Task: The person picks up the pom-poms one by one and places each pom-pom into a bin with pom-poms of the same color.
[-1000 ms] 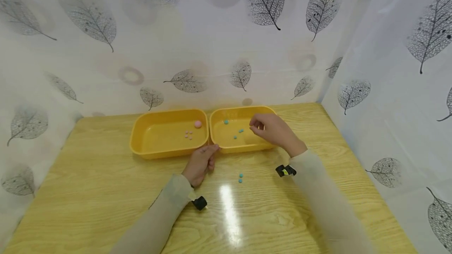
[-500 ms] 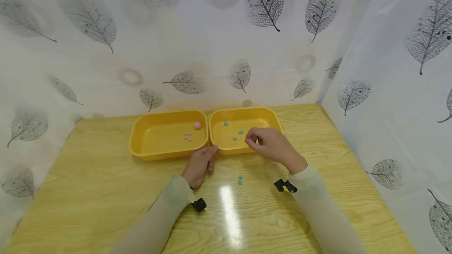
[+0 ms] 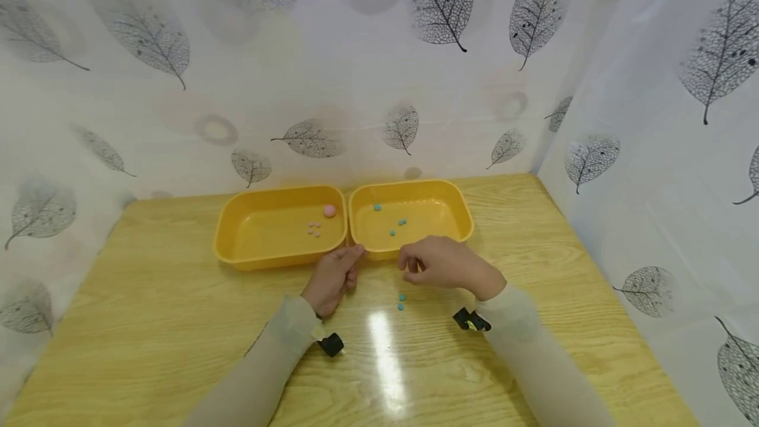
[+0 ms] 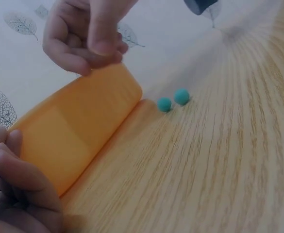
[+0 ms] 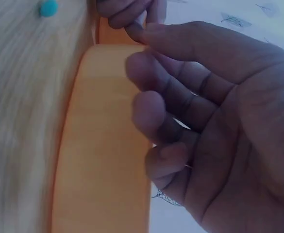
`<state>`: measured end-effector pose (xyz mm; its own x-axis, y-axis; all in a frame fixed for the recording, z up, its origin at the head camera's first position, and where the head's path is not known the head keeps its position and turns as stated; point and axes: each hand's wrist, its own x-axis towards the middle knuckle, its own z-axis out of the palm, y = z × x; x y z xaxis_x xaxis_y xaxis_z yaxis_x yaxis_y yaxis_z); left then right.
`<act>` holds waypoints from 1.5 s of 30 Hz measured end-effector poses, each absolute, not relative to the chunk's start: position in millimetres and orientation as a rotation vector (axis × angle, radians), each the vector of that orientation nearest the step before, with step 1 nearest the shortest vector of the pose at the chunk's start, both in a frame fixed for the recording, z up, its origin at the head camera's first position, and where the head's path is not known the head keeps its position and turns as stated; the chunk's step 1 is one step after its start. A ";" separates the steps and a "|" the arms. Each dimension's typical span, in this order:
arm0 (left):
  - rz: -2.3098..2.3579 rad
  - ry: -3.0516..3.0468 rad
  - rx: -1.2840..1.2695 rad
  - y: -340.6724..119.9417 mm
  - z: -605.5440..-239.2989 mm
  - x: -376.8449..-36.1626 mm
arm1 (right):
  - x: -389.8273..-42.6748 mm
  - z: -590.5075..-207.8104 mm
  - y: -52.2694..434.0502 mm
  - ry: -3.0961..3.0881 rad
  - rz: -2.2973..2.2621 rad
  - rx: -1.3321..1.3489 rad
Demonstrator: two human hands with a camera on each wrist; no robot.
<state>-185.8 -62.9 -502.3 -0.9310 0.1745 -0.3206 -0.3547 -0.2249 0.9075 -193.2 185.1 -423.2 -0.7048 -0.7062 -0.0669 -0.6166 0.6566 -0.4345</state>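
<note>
While the head view hides the right hand (image 3: 441, 267) fingertips, its wrist view shows them curled, empty; two small teal beads (image 3: 401, 302) lie at its seven o'clock; left hand (image 3: 332, 279) loosely curled, empty.

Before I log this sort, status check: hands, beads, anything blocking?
Left hand rests at the trays' near edge, holding nothing. Right hand empty, fingers loosely curled, above the two teal beads on the table. Nothing in the way.
</note>
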 end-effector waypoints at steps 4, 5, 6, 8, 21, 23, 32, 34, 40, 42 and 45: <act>2.221 1.703 -0.216 -62.7 -502.2 -185.9 | -192.4 -430.3 178.9 2.556 -0.522 -1.070; 2.223 1.702 -0.218 -62.6 -502.4 -186.1 | -192.4 -432.6 177.4 2.532 -0.518 -1.080; 2.224 1.702 -0.221 -62.5 -502.6 -186.2 | -192.4 -435.3 176.0 2.510 -0.516 -1.088; 2.229 1.699 -0.222 -62.3 -503.2 -186.6 | -192.5 -441.1 173.2 2.471 -0.510 -1.095; 2.246 1.675 -0.227 -61.9 -504.3 -186.3 | -182.5 -449.9 161.2 2.385 -0.451 -1.114; 2.246 1.673 -0.226 -62.0 -504.8 -186.7 | -182.5 -449.9 160.9 2.383 -0.449 -1.117; 2.243 1.691 -0.211 -62.4 -504.2 -186.0 | -183.2 -451.5 160.6 2.384 -0.439 -1.154; 2.241 1.696 -0.205 -62.4 -503.9 -185.5 | -183.0 -451.8 160.8 2.389 -0.434 -1.154; 2.233 1.697 -0.206 -62.5 -504.6 -185.4 | -183.3 -450.9 161.9 2.437 -0.426 -1.110; 2.233 1.694 -0.207 -62.4 -505.0 -185.6 | -184.5 -451.4 162.3 2.459 -0.417 -1.106; 2.234 1.696 -0.207 -62.2 -505.6 -185.8 | -186.2 -453.2 162.6 2.485 -0.415 -1.121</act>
<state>-185.8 -62.2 -505.6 -0.9359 0.1700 -0.3086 -0.3430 -0.2388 0.9085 -186.2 162.6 -453.2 -0.6091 -0.7621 -0.2196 -0.6494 0.6381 -0.4137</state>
